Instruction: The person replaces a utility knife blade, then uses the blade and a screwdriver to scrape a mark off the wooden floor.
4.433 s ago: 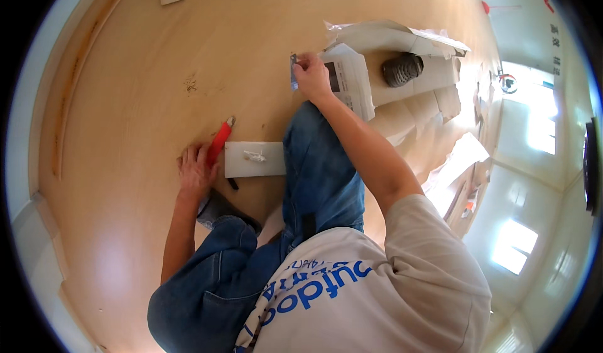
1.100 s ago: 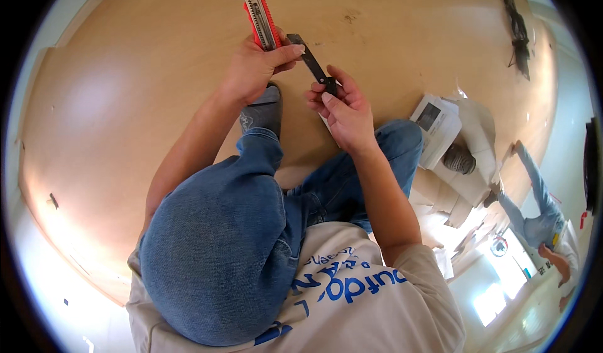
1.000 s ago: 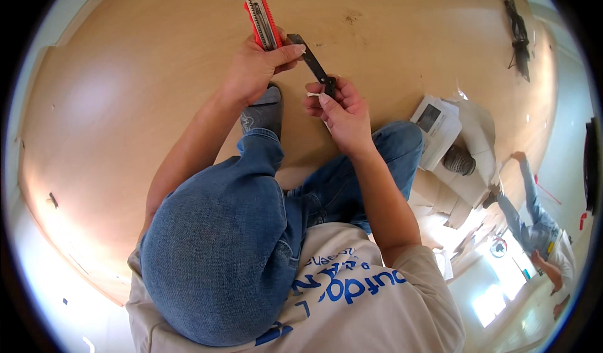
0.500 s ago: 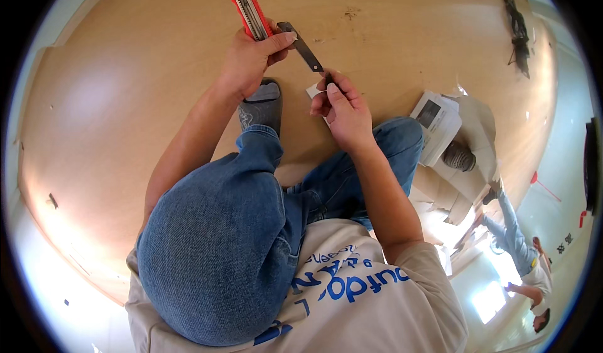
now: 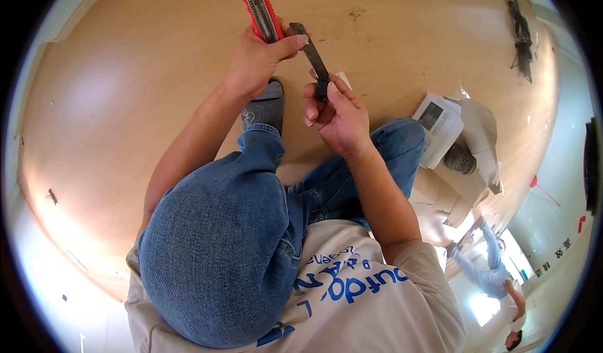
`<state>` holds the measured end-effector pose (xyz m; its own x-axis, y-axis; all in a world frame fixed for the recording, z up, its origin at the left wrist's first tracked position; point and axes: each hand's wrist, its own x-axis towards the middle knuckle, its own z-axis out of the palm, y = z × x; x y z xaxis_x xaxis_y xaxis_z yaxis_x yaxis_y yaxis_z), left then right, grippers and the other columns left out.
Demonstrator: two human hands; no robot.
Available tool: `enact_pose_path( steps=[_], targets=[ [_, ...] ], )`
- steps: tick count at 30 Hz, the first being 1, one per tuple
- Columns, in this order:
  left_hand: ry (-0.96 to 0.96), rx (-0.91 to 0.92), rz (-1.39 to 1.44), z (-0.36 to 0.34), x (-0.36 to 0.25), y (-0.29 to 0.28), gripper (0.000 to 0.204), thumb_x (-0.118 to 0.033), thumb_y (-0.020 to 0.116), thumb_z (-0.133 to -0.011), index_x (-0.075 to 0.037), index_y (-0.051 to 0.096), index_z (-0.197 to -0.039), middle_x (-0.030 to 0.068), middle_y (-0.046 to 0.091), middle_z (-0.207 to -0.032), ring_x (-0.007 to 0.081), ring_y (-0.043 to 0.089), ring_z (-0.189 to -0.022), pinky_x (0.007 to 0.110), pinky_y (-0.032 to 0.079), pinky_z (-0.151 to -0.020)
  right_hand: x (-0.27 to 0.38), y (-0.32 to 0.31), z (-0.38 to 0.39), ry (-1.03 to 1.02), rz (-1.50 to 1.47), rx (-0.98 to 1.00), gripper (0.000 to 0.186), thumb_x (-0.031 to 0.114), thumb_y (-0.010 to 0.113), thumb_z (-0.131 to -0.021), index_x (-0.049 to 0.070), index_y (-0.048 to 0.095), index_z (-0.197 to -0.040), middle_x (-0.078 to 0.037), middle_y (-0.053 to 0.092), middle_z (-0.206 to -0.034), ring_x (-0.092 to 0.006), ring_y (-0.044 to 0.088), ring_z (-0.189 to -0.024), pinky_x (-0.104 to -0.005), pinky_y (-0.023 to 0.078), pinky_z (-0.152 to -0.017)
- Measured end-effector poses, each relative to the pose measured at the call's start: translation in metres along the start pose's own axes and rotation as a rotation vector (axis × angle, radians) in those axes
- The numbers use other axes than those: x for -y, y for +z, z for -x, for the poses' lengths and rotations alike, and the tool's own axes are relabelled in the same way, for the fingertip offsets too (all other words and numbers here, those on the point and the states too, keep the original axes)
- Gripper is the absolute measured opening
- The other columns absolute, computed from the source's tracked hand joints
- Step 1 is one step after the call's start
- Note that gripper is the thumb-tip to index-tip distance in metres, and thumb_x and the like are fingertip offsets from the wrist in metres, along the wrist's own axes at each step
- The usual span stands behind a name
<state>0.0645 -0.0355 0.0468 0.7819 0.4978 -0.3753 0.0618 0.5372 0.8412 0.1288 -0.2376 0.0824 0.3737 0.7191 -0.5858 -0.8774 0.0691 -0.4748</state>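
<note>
My left hand (image 5: 256, 63) is closed around the lower part of a red and silver utility knife (image 5: 261, 9), which points up and away. Its thumb and fingers also pinch a flat dark snap-off blade (image 5: 313, 53), held apart from the knife and slanting down to the right. At the blade's lower end is a small black plastic piece (image 5: 322, 90), gripped by the thumb and fingers of my right hand (image 5: 345, 119). The piece touches the blade; how far the blade enters it I cannot tell. Both hands are above the floor, in front of my bent legs.
White printed sheets (image 5: 441, 127) and torn brown cardboard (image 5: 482, 124) lie by my right knee, with a dark shoe (image 5: 460, 158) among them. A small white piece (image 5: 343, 80) shows behind my right hand. Far right lies a black folded object (image 5: 521, 36). Another person (image 5: 493, 274) is at lower right.
The black piece now shows at the blade's end, where my right fingers mostly hid it before. My left hand has shifted slightly right with the knife. The other person has moved.
</note>
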Motion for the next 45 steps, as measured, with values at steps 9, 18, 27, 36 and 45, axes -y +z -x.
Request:
enact_pose_path(
  steps=[9, 18, 27, 36, 45],
  targets=[
    [0.144, -0.011, -0.412, 0.007, -0.021, 0.006, 0.03, -0.006, 0.086, -0.088, -0.006, 0.061, -0.102, 0.0016, 0.066, -0.094, 0.0126, 0.064, -0.092, 0.03, 0.055, -0.081, -0.003, 0.002, -0.002, -0.144, 0.409, -0.055, 0.031, 0.027, 0.05, -0.113, 0.002, 0.062, -0.127, -0.004, 0.064, -0.09, -0.0114, 0.058, -0.07, -0.0274, 0.05, -0.064],
    [0.013, -0.01, -0.189, 0.005, -0.031, 0.008, 0.023, -0.018, 0.075, -0.101, -0.005, 0.059, -0.113, 0.0049, 0.066, -0.1, 0.0135, 0.065, -0.088, 0.032, 0.054, -0.078, -0.003, 0.006, -0.009, -0.121, 0.53, -0.183, 0.023, 0.025, 0.058, -0.11, 0.003, 0.065, -0.108, -0.001, 0.061, -0.078, -0.0077, 0.052, -0.057, -0.0248, 0.043, -0.051],
    [-0.146, -0.06, 0.496, -0.003, -0.032, -0.009, 0.051, -0.052, 0.038, -0.113, -0.006, 0.058, -0.121, 0.0095, 0.065, -0.095, 0.0205, 0.062, -0.086, 0.036, 0.05, -0.079, -0.007, 0.023, -0.001, -0.079, 0.56, -0.113, 0.023, 0.023, 0.057, -0.111, 0.003, 0.068, -0.106, -0.002, 0.067, -0.081, -0.008, 0.055, -0.058, -0.0245, 0.045, -0.053],
    [-0.108, 0.054, 0.632, -0.004, -0.028, -0.006, 0.059, -0.057, 0.031, -0.113, -0.005, 0.059, -0.12, 0.0109, 0.065, -0.092, 0.024, 0.061, -0.087, 0.038, 0.05, -0.082, -0.012, 0.035, 0.001, 0.017, 0.615, -0.114, 0.025, 0.024, 0.058, -0.111, 0.001, 0.069, -0.106, -0.003, 0.068, -0.08, -0.0074, 0.055, -0.057, -0.024, 0.045, -0.052],
    [-0.072, 0.11, 0.419, -0.002, -0.023, -0.005, 0.06, -0.057, 0.03, -0.113, -0.004, 0.059, -0.119, 0.0103, 0.066, -0.089, 0.0217, 0.062, -0.084, 0.036, 0.051, -0.082, -0.006, 0.039, -0.001, 0.068, 0.609, -0.086, 0.027, 0.025, 0.059, -0.11, 0.0, 0.069, -0.106, -0.003, 0.067, -0.079, -0.0074, 0.055, -0.055, -0.024, 0.044, -0.05]
  ],
)
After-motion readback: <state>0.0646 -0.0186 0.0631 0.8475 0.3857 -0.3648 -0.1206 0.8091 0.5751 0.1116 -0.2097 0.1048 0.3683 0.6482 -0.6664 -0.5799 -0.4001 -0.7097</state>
